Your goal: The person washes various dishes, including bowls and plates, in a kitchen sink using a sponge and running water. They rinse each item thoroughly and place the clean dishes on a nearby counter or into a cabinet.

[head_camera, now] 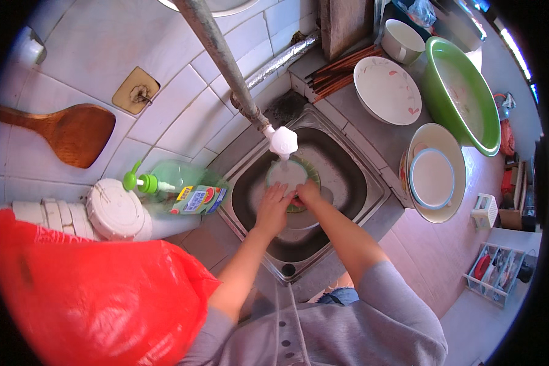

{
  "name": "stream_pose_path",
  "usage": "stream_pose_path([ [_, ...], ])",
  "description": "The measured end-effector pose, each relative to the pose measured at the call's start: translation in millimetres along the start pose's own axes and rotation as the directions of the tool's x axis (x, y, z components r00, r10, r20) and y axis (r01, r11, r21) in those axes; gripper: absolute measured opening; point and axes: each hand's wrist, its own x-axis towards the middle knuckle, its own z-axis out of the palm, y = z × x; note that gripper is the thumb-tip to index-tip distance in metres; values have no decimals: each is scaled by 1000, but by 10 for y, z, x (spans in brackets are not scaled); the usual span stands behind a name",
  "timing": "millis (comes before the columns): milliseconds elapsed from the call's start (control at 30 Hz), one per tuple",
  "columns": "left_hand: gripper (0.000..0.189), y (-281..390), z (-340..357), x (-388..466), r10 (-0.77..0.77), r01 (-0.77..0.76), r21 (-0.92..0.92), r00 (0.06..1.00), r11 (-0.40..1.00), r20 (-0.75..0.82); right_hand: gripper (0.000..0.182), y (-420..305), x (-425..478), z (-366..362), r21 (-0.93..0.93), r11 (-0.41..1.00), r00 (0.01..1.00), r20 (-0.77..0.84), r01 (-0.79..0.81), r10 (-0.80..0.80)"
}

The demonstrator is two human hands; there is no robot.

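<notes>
A small bowl with a pale green rim [286,173] is under the white tap [283,141] in the stainless steel sink [347,201]. Water runs from the spout into it. My left hand [273,208] grips the bowl's near left edge. On its near right side, my right hand [308,194] has its fingers curled at the rim. A bit of something red [296,200] shows between my hands; what it is stays hidden. Beneath the bowl lies a larger green-patterned dish [314,174], mostly covered.
Left stand a green pump bottle [196,194], a white lidded tub [114,208] and a red plastic bag [110,293]. A wooden spatula [80,132] hangs there. On the right counter are a floral bowl [386,89], chopsticks [334,75], stacked bowls [432,178] and a green basin [489,110].
</notes>
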Motion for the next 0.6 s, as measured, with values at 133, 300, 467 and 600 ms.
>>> stream_pose_path([
  [133, 44, -340, 257, 130, 59, -63, 37, 992, 997, 108, 34, -409, -530, 106, -436, 898, 987, -114, 55, -116],
  [300, 35, -132, 20, 414, -139, 252, -193, 876, 948, 462, 37, -707, -714, -34, -738, 624, 913, -26, 257, -406],
  [467, 34, -463, 514, 156, -331, 571, -730, 818, 375, 470, 32, -576, -737, 230, -754, 85, 382, 230, 652, -895],
  [600, 34, -270, 130, 305, -311, 618, -782, 731, -76, 608, 29, -728, -612, 269, -767, 265, 666, 267, 584, -696],
])
